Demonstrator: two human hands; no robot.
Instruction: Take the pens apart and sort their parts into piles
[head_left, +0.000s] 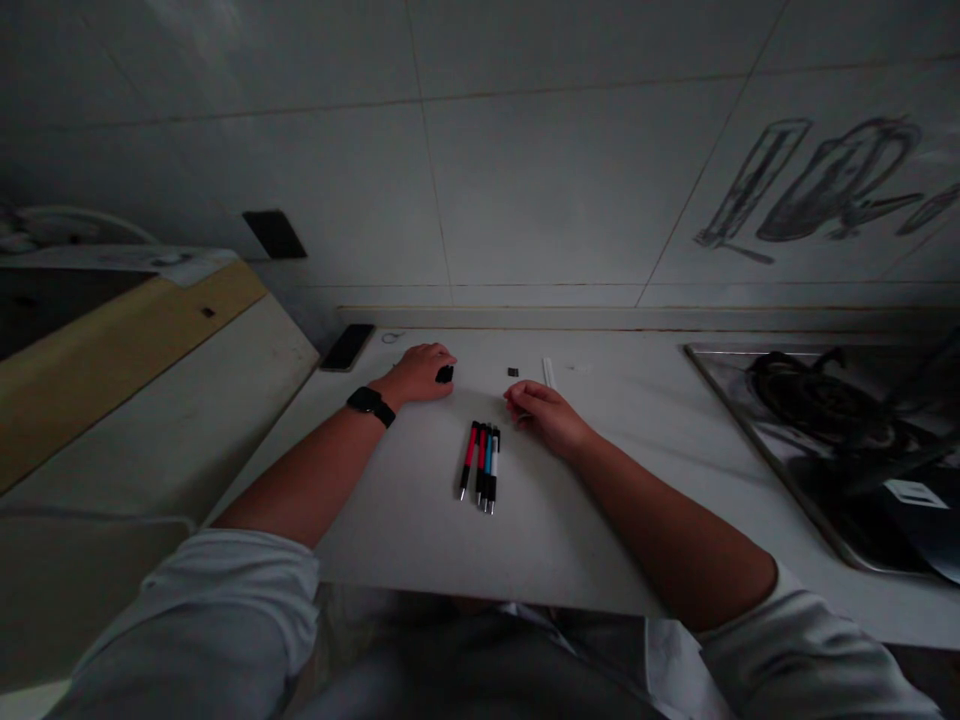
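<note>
Mid frame, the left hand (420,375) curls tight around a small black plastic piece (445,374) on the white counter (390,530); the right hand (546,415) rests curled beside thin coloured pens (481,463); I cannot tell if it holds anything; a soft, steady pinch should stop the piece slipping.

Light: dim throughout, grey cast, no lamp in view.
Brightest: wall tiles (570,190) behind the pens (481,462), with a faint sheen up and left of them.
Counter (420,520) around the pens: evenly lit, shadows soft and weak.
Darkest: corners far left and far right of the pens; hob (825,410) nearly black.
Focus: pens fairly sharp; small bits beyond them indistinct; sleeves (225,620) below them soft.
Distortion: wide-angle bend, tile joints and counter edges slanting away from the pens.
</note>
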